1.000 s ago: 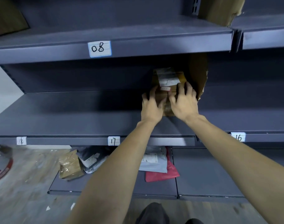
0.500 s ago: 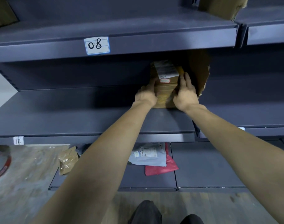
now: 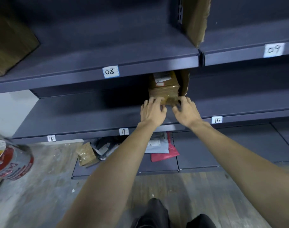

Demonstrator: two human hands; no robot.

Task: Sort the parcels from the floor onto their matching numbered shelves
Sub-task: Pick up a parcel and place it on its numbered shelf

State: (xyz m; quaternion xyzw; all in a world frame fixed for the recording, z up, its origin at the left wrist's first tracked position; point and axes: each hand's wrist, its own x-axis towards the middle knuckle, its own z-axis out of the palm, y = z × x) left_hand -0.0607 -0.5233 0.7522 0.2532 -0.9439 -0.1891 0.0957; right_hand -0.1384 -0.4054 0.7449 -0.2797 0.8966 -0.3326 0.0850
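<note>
While the brown parcel [image 3: 163,91] sits on shelf 17 [image 3: 84,116], both hands [image 3: 170,112] touch its near edge with loosely spread fingers.

Centre frame, the left hand [image 3: 152,112] and right hand [image 3: 186,112] touch the near edge of a taped brown parcel [image 3: 163,89] on the shelf marked 17 [image 3: 124,131] — fingers loosely spread — with more parcels [image 3: 122,148] lying lower centre, beneath that shelf.
</note>
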